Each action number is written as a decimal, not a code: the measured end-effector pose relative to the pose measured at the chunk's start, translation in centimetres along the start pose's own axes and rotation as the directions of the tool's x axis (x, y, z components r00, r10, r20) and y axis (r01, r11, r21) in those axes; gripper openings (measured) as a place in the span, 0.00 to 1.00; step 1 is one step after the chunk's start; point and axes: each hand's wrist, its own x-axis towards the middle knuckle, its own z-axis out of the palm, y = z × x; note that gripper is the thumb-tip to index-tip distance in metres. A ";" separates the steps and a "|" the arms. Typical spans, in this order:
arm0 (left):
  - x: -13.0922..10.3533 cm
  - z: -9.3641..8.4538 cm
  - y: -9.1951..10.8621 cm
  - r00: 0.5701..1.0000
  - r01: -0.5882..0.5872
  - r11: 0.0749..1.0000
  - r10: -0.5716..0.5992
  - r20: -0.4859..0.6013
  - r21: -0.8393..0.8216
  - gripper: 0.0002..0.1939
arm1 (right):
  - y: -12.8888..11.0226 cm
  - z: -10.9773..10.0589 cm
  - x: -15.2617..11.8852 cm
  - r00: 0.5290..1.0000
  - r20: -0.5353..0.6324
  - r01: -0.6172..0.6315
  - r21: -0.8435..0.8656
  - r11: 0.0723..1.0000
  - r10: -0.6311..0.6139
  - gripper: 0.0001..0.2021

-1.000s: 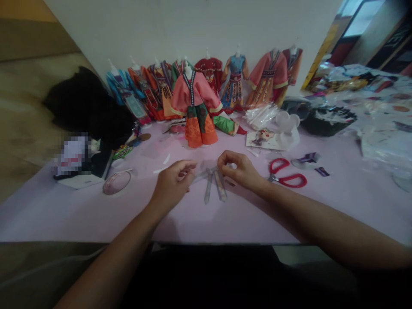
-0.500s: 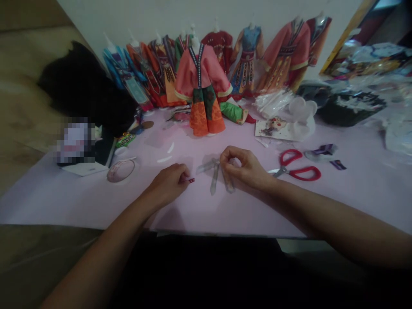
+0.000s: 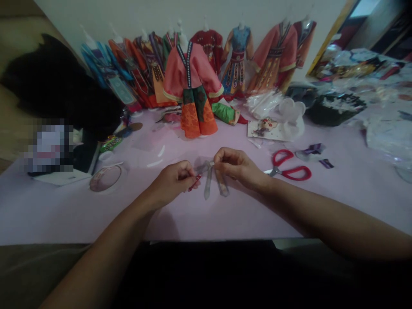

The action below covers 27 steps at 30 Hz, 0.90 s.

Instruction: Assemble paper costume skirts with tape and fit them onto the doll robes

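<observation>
Grey strips (image 3: pixel 208 184) fan out from the right hand (image 3: pixel 238 168), which pinches their joined end; just beside them, the left hand (image 3: pixel 175 182) pinches a red strip (image 3: pixel 195 183). Scissors (image 3: pixel 285 173) lie near the right hand.

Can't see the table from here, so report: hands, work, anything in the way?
Left hand pinching small red strip. Right hand at upper end of pale strips, grip unclear. Red-handled scissors beside right wrist, apart from strips.
</observation>
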 end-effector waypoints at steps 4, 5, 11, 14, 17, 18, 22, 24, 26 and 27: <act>1.0 1.2 0.3 0.997 0.073 0.972 -0.064 0.046 -0.223 0.09 | 0.2 -0.4 0.2 0.998 0.051 0.023 -0.002 1.000 -0.023 0.09; 1.2 1.4 0.3 0.996 0.086 0.963 -0.075 0.055 -0.256 0.10 | 0.2 -0.5 0.2 0.998 0.055 0.029 -0.005 1.000 -0.029 0.09; 1.7 2.0 0.2 0.985 0.152 0.910 -0.109 0.131 -0.385 0.11 | 0.1 -1.3 0.4 0.992 0.086 0.107 -0.119 0.987 -0.097 0.08; 1.8 2.1 0.0 0.976 0.186 0.893 -0.122 0.178 -0.410 0.11 | -0.5 -1.7 0.4 0.977 0.094 0.213 -0.352 0.912 -0.192 0.05; 1.9 2.2 -0.3 0.968 0.194 0.893 -0.108 0.227 -0.405 0.11 | -1.0 -1.9 0.3 0.942 0.154 0.332 -0.547 0.769 -0.297 0.04; 2.0 2.2 -0.5 0.967 0.190 0.895 -0.098 0.237 -0.404 0.10 | -1.0 -1.9 0.3 0.929 0.187 0.367 -0.578 0.729 -0.319 0.04; 2.1 2.1 -0.8 0.970 0.177 0.895 -0.088 0.225 -0.410 0.11 | -0.9 -2.1 0.3 0.891 0.274 0.452 -0.626 0.635 -0.363 0.05; 2.1 2.1 -0.8 0.970 0.191 0.890 -0.106 0.220 -0.414 0.11 | -0.8 -2.2 0.4 0.874 0.290 0.479 -0.645 0.596 -0.389 0.05; 2.2 2.1 -0.6 0.965 0.216 0.877 -0.125 0.231 -0.430 0.10 | -0.7 -2.2 0.5 0.848 0.311 0.517 -0.662 0.542 -0.428 0.06; 2.2 2.2 -0.6 0.962 0.230 0.867 -0.134 0.237 -0.442 0.10 | -0.6 -2.3 0.6 0.834 0.326 0.536 -0.671 0.512 -0.446 0.05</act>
